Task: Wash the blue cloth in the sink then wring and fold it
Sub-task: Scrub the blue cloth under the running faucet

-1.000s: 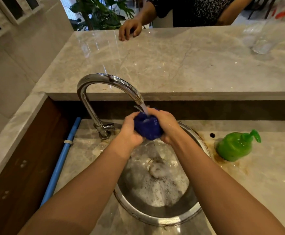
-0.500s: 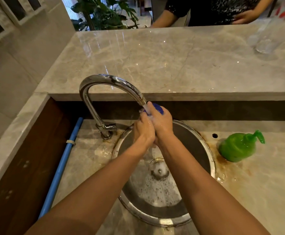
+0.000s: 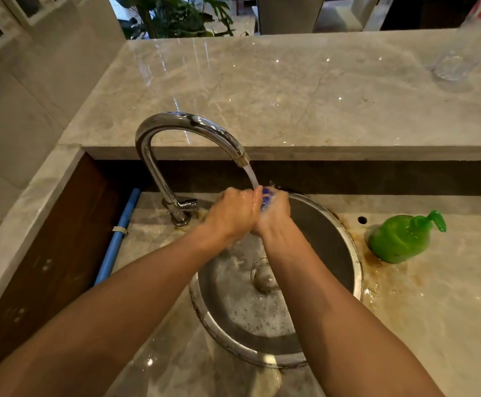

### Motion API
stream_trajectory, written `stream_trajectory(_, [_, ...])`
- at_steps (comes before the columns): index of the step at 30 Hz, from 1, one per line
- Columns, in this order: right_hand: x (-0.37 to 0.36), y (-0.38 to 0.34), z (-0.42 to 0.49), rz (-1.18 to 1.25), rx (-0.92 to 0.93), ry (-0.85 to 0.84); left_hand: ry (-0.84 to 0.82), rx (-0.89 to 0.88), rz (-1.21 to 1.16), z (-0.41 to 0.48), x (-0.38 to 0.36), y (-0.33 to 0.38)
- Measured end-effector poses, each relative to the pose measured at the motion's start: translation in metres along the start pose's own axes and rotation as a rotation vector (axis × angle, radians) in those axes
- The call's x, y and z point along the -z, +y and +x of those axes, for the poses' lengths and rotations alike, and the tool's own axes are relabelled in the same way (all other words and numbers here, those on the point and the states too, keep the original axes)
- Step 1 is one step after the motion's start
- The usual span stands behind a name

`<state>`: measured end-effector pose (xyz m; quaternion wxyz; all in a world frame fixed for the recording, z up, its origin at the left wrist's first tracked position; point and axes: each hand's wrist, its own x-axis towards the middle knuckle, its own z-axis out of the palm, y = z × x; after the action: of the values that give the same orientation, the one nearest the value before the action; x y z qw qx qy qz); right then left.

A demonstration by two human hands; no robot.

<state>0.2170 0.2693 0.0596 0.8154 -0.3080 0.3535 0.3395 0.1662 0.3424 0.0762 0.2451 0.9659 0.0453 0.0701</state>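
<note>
The blue cloth (image 3: pixel 266 199) is bunched small between my two hands, and only a sliver of blue shows. My left hand (image 3: pixel 230 214) and my right hand (image 3: pixel 275 214) are pressed together around it, fingers curled over it. They are held above the far rim of the round steel sink (image 3: pixel 356 270). Water runs from the spout of the curved chrome tap (image 3: pixel 187 126) straight onto the cloth and my fingers. Foam and bubbles lie in the sink bowl around the drain (image 3: pixel 263 277).
A green soap dispenser (image 3: pixel 399 239) stands on the wet, stained marble right of the sink. A raised marble counter (image 3: pixel 262 90) runs behind the tap, with a clear glass (image 3: pixel 451 67) at its far right. A blue pipe (image 3: pixel 116 239) runs along the left wall.
My hands closed tighter around the cloth, hiding most of it. The person behind the raised counter is gone from view. The view shifted slightly.
</note>
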Motion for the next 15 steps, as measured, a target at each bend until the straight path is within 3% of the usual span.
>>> stream_trajectory(4, [0.006,-0.011,-0.004,-0.056,-0.079,-0.131,-0.034,-0.088,-0.031,0.005,0.004,-0.005])
stream_trajectory(9, [0.025,-0.035,-0.004,-0.168,0.016,-0.177,-0.033,0.285,-0.436,0.0,-0.008,-0.026])
stream_trajectory(11, [0.034,-0.042,-0.001,-0.327,0.107,-0.146,-0.02,0.38,-0.488,-0.002,-0.009,-0.033])
stream_trajectory(15, [0.045,-0.046,0.002,-0.82,0.46,-0.084,0.138,0.544,-0.795,0.004,0.001,-0.035])
